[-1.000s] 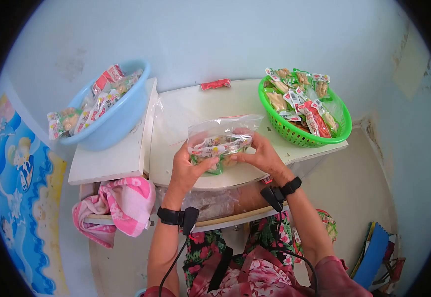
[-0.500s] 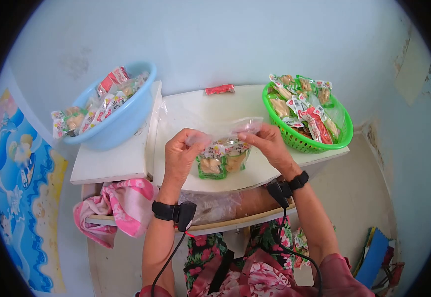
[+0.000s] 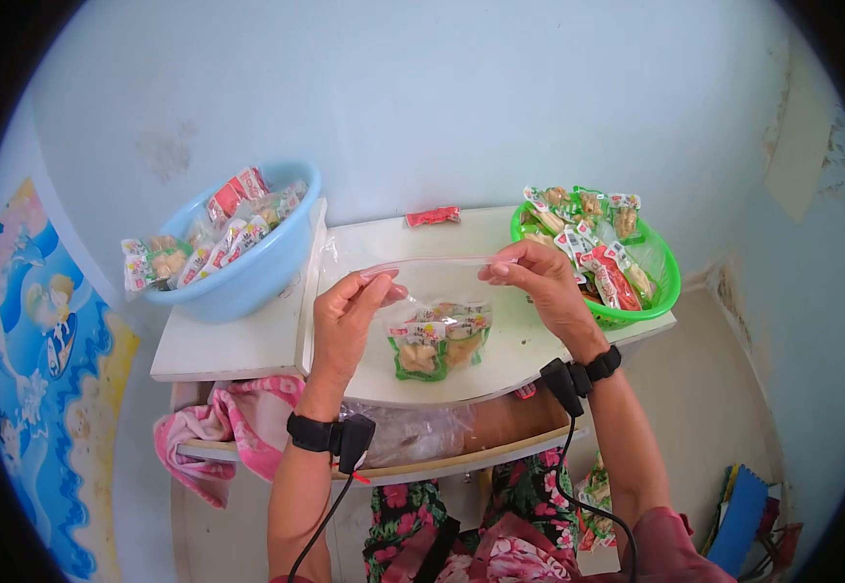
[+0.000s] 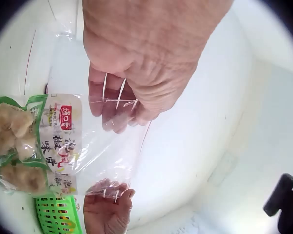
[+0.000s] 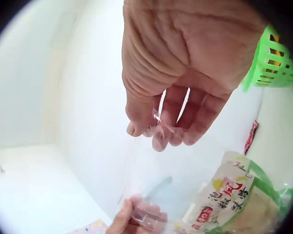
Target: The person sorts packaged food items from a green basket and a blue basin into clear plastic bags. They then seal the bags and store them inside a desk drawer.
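Note:
A clear zip bag [image 4: 110,151] hangs between both hands, its top edge stretched level in the head view. At one top corner my left hand [image 3: 350,316] pinches the plastic between thumb and fingers. The opposite corner is pinched by my right hand [image 3: 547,289]. Inside the bag, low down, sit green-edged snack packets [image 3: 421,352] with pale pieces showing through clear windows. Printed white labels on the packets [image 4: 58,141] face the left wrist camera. In the right wrist view the fingers [image 5: 161,139] show through the thin film.
A blue basin [image 3: 248,282] heaped with snack packets stands on the table's left part. At the back right is a green basket [image 3: 658,291] of similar packets. A red packet [image 3: 433,217] lies by the wall. An open drawer [image 3: 500,442] holds clear plastic; a pink towel [image 3: 248,418] drapes its left end.
My hands have gone from cupping the filled bag's sides to pinching its top corners. They have spread apart, pulling the top edge straight, and the packets now hang lower in the bag.

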### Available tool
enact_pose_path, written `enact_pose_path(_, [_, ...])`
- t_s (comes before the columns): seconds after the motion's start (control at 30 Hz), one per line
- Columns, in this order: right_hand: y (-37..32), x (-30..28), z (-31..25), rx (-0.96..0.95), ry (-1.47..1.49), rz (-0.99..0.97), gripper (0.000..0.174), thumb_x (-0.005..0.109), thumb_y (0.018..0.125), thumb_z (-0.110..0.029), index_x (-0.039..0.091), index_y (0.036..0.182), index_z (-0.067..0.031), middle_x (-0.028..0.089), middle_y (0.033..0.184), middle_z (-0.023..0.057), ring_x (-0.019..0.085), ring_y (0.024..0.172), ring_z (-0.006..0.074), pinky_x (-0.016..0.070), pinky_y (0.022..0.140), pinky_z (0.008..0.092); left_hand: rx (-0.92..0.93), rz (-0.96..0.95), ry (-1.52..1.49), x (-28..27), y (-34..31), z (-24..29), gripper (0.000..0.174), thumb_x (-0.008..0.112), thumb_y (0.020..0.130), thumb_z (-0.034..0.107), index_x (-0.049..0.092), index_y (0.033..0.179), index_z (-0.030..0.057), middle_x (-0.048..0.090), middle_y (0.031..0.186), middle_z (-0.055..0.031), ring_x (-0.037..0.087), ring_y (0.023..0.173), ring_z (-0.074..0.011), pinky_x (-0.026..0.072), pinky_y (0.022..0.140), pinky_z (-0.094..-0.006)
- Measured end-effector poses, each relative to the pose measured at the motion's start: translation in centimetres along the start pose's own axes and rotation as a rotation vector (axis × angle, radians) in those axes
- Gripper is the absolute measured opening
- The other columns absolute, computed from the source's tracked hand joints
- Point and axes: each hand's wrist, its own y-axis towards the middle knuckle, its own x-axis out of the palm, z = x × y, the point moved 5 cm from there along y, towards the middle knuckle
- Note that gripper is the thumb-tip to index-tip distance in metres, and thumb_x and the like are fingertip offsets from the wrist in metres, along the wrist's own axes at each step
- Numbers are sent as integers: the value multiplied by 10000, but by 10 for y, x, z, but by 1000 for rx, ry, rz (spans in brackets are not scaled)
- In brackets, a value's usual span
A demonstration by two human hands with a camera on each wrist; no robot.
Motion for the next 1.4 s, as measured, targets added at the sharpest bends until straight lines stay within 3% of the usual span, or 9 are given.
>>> enact_pose_path(0.3, [5, 2, -14, -148, -173, 175, 179, 689, 1018, -177, 679, 973, -4, 749, 913, 68, 698, 907, 113, 542, 853, 284, 97, 45, -26, 6, -6, 9, 300, 587, 1081, 232, 734, 1126, -26, 769, 1036, -126, 734, 1000, -196, 561, 967, -351])
enact_pose_path(0.33, [6, 1, -7, -129, -177, 142, 184, 654, 1049, -220, 672, 1017, -40, 750, 982, 52, 686, 966, 111, 518, 906, 286, 84, 52, -39, 6, -8, 7, 297, 587, 1080, 228, 734, 1124, -26, 769, 1035, -125, 734, 1001, -198, 562, 967, -352])
enact_pose_path(0.67, [3, 11, -13, -158, -142, 122, 183, 642, 1056, -206, 660, 1017, -28, 754, 998, 65, 694, 957, 119, 543, 887, 300, 61, 42, -11, -3, -12, 11, 233, 632, 1051, 177, 739, 1093, -25, 772, 995, -112, 728, 952, -167, 561, 921, -322])
enact_pose_path(0.93, [-2, 2, -16, -170, -259, 93, 176, 638, 1061, -204, 685, 1037, -36, 759, 1048, 69, 697, 959, 115, 545, 897, 299, 169, 28, 53, -9, -8, 18, 128, 715, 990, 98, 744, 1061, -4, 751, 948, -57, 689, 914, -113, 532, 861, -267])
enact_pose_path(1.03, [2, -3, -11, -131, -227, 51, 188, 683, 1029, -210, 699, 1085, -31, 752, 1127, 79, 684, 1049, 146, 543, 943, 347, 190, 8, 75, -7, -8, 21, 103, 721, 981, 87, 743, 1034, 2, 744, 937, -45, 682, 903, -109, 530, 854, -264])
enact_pose_path(1.13, [3, 11, -46, -315, -564, 31, 266, 765, 957, -235, 721, 1132, -40, 756, 1063, 57, 655, 1085, 165, 523, 940, 356, 229, -36, 126, -4, -8, 24, 77, 720, 973, 67, 742, 1017, 7, 743, 934, -45, 681, 896, -111, 530, 854, -269])
enact_pose_path(1.23, [12, 44, -74, -517, -732, -93, 344, 774, 933, -321, 739, 1159, -64, 743, 1133, 100, 636, 1184, 253, 505, 975, 395, 228, -73, 151, -1, -9, 24, 95, 698, 989, 53, 735, 1051, -9, 740, 984, -63, 687, 915, -130, 536, 868, -276])
enact_pose_path(1.4, [28, 91, -79, -386, -1096, -404, 264, 746, 935, -313, 788, 1057, -82, 735, 1107, 165, 654, 1154, 343, 516, 969, 406, 229, -67, 122, 0, -9, 23, 110, 688, 999, 55, 735, 1074, -10, 742, 1014, -69, 693, 927, -142, 536, 870, -278])
